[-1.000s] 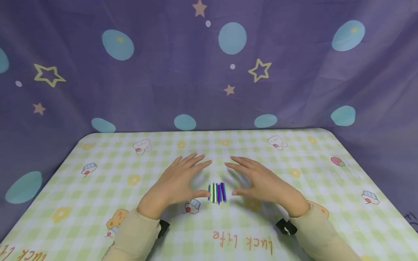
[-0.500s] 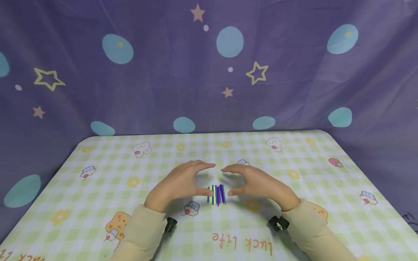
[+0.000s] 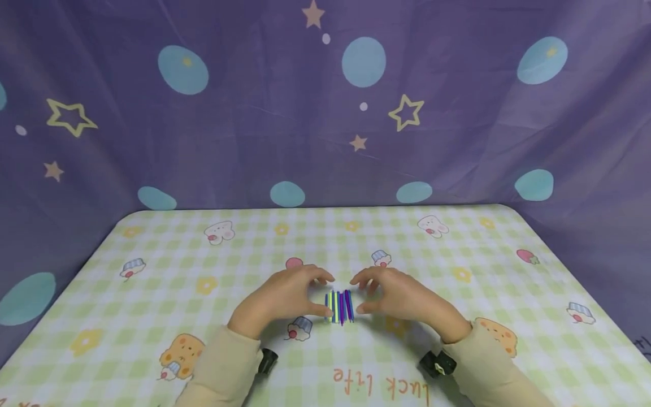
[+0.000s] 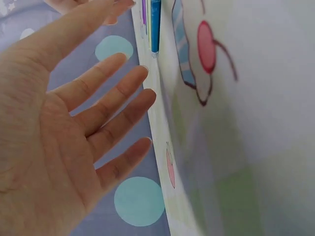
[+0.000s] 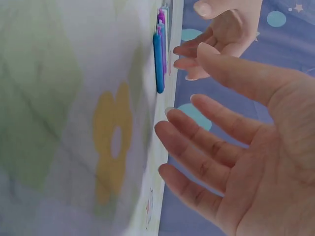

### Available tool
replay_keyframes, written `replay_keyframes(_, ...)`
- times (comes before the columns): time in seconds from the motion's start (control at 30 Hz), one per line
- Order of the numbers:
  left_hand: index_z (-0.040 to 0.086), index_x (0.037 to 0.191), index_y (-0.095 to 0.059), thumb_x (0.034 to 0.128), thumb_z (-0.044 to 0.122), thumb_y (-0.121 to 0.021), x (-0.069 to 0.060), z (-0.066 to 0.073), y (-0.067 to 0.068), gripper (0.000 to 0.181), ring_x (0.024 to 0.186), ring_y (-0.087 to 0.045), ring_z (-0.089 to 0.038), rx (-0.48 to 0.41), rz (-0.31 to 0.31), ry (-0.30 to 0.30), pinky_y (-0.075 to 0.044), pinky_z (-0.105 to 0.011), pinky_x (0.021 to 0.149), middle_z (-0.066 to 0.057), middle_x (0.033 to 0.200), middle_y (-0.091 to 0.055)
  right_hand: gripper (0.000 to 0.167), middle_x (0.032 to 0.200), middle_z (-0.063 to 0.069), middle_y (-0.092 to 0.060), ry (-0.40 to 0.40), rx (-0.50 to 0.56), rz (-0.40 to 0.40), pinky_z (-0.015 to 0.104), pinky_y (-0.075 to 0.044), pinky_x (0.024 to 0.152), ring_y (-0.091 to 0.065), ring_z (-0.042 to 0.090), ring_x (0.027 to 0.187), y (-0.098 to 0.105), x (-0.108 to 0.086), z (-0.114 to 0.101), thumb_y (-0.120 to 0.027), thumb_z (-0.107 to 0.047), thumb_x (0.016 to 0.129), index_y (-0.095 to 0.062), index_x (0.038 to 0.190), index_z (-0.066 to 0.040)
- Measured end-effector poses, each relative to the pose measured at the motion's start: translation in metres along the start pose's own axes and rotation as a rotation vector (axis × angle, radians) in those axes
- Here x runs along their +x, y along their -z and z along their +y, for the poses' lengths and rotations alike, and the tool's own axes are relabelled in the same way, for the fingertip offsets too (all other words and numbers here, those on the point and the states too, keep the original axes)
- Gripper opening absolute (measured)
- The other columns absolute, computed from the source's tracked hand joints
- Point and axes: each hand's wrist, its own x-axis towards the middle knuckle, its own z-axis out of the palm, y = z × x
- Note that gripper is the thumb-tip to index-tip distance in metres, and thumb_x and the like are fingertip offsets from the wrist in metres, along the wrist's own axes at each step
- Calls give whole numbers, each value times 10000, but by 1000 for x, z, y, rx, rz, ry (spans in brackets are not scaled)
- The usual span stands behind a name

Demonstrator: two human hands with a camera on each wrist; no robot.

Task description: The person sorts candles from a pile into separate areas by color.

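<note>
Sticks (image 3: 342, 308) between hands (image 3: 290, 294) (image 3: 399, 295) in head view (palms (image 4: 56, 152) (image 5: 273, 167) only in wrist views)

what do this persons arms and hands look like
The left hand and right hand are bare, no gloves visible. The sleeves are long and plain beige; beside each sits a black wrist camera, the right one showing a pale mark.

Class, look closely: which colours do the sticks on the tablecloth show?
The sticks are mainly blue, purple and yellow-green, seen best in the head view.
</note>
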Motion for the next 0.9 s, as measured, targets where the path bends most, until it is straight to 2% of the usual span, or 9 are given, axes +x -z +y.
replay_keyframes(0.13,180,1180,-677,728,362,-884,0,1,-1,529,1034,-609,-163,14,7,-2,-470,-413,906,42,1080,-654,443,1012,-6,-659,-8,17,13,332,-491,783,-605,161,917,0,2,-1,-839,-249,803,-671,1182,-94)
replay_keyframes(0.4,145,1108,-669,804,248,-835,0,2,-6,361,874,-545,-113,9,3,22,-458,-374,827,53,986,-611,223,911,-49,-647,-41,53,-17,301,-481,705,-569,108,798,-5,7,-7,-800,-114,829,-696,1025,-110)
replay_keyframes(0.5,143,1080,-665,816,223,-823,1,2,-7,318,836,-518,-114,9,5,27,-448,-364,802,53,964,-596,199,918,-57,-648,10,33,-37,294,-481,706,-564,99,791,-5,12,-5,-792,-86,826,-700,1001,-113)
replay_keyframes(0.7,141,1034,-665,818,213,-821,-1,5,-9,276,801,-505,-119,24,3,32,-447,-358,773,49,934,-578,150,949,-65,-641,172,31,-110,269,-494,752,-564,71,819,0,23,9,-770,-72,850,-707,979,-116)
replay_keyframes(0.9,150,992,-650,817,253,-821,0,6,-8,265,686,-475,-97,25,-4,43,-417,-319,675,58,827,-549,130,942,-56,-622,213,26,-141,250,-495,735,-570,85,818,3,31,12,-760,-52,859,-720,958,-126)
